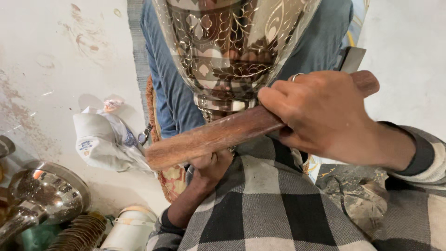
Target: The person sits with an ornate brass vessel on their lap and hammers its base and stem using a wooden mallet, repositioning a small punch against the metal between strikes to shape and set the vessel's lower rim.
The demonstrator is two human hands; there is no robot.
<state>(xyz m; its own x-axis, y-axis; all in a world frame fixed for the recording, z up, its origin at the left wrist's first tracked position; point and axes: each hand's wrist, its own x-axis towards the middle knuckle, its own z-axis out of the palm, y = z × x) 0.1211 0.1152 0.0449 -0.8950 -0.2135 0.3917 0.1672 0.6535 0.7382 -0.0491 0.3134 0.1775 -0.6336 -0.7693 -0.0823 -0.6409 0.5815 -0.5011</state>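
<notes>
Already well along, to judge by the surface: engraved brass vessel [232,42] covered in cut leaf and petal patterns across nearly all of the visible wall, bright lines on a darker ground. Propped upside-down or tilted between the knees, over blue trousers [167,88], narrow banded neck [223,103] pointing down toward the lap. Right hand [325,116] wrapped tight round a long wooden stick [218,135], grip closed on its upper half, ring on one finger, stick slanting down to the left across the neck of the vessel. Left hand [209,167] tucked beneath the stick, fingers curled up under the base of the vessel; whether closed on something small or just bracing cannot be told, mostly hidden. What remains uncut: hard to say, since only one side shows and the rim is out of view. Nearby on the pale floor [55,56], a crumpled white bag [107,139] just beside the knee, and polished metal bowls [46,190] lower left, well apart from the work.
</notes>
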